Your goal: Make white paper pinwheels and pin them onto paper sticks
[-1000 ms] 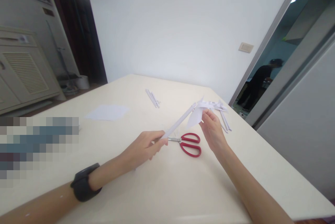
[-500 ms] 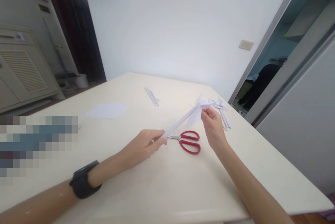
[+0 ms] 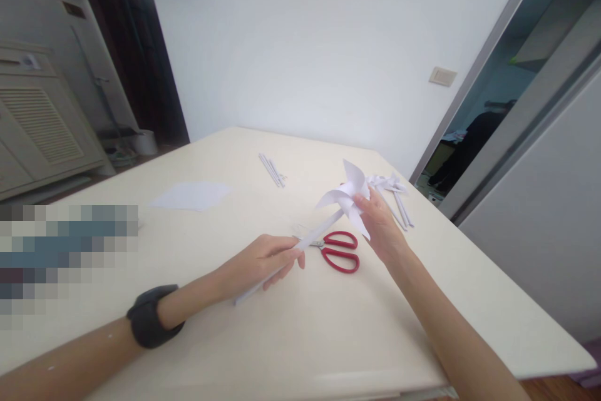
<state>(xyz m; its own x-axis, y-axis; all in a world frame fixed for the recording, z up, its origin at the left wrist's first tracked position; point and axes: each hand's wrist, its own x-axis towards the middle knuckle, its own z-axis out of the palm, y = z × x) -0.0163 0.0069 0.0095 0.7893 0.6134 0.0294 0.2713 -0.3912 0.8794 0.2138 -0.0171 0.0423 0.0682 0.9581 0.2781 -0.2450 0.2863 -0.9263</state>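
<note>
The left hand [image 3: 263, 261] grips the white stick [image 3: 300, 246] of a paper pinwheel [image 3: 348, 197], held slanting just above the middle of the table [image 3: 291, 338]. The right hand [image 3: 382, 226] pinches the pinwheel's blades at the top of the stick. Red-handled scissors [image 3: 339, 249] lie on the table right under it. More paper pinwheels [image 3: 394, 191] rest near the far right edge, paper strips [image 3: 272, 171] toward the far edge, a white sheet [image 3: 192, 196] to the left.

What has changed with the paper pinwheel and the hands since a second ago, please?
The left hand has slid up the white stick, whose lower end now shows behind it. The pinwheel head, earlier edge-on, now faces the camera, the right hand at it. The red scissors have not moved.
</note>
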